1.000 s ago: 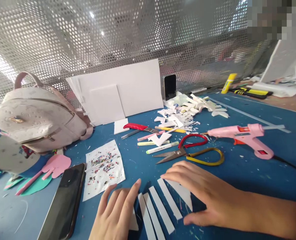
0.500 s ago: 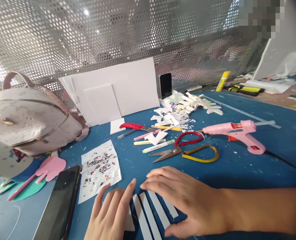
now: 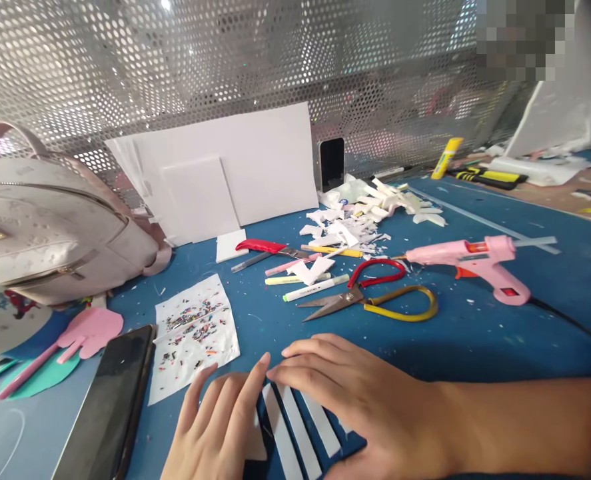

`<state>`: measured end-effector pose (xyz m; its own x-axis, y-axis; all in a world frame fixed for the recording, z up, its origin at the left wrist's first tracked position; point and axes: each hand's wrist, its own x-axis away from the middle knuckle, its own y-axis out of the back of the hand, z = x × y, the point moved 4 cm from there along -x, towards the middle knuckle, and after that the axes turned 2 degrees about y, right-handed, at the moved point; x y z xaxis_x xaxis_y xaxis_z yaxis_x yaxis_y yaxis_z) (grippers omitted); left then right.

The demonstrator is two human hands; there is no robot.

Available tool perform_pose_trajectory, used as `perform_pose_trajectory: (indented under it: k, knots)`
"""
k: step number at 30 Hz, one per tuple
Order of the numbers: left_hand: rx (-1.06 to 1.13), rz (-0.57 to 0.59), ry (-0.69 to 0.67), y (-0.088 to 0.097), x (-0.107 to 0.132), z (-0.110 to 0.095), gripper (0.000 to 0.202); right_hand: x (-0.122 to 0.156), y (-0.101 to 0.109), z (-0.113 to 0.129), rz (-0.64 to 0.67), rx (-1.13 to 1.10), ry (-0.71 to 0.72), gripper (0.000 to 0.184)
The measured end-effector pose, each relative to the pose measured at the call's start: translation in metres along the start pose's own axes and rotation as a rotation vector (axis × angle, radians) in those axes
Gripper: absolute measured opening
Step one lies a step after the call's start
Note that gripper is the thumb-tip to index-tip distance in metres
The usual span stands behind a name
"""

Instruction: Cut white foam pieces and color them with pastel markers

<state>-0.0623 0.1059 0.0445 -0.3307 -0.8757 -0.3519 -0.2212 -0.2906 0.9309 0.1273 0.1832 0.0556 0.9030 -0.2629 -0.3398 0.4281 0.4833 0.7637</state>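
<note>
Narrow white foam strips [image 3: 324,429]: flat, straight-cut, lying side by side on blue table top [image 3: 475,340] at near edge, dark gaps between them

Left hand [image 3: 220,427]: palm down, fingers stretched out, resting on leftmost white piece, gripping nothing

Right hand [image 3: 360,400]: also flat and spread, fingers across upper ends of strips, fingertips just beside left index finger

Pale pink leather backpack [image 3: 50,227]: far left, zipper closed, inside not visible

Red-and-yellow-handled scissors [image 3: 370,300]: just behind hands

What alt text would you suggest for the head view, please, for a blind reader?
The left hand and right hand rest flat on white paper strips on a blue table. Behind them lie scissors, a pink glue gun and paper scraps; a phone and backpack sit left.
</note>
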Motion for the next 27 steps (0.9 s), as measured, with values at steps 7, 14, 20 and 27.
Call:
perform_pose_trajectory:
  k: [7,14,20,27]
  knots:
    - [-0.012,-0.016,-0.019,-0.001,0.0,0.007,0.062,0.008,0.018,-0.006,-0.014,0.054,-0.088,0.084]
    - [0.082,-0.067,0.039,0.007,-0.004,0.012,0.059,0.011,0.027,-0.012,0.003,0.112,-0.119,0.081]
    - [0.145,-0.07,0.1,0.009,-0.004,0.018,0.077,0.011,0.032,-0.012,0.025,0.132,-0.068,0.084]
    - [0.185,-0.059,0.061,0.017,-0.008,0.016,0.074,0.018,0.061,-0.013,0.22,0.19,-0.221,0.085]
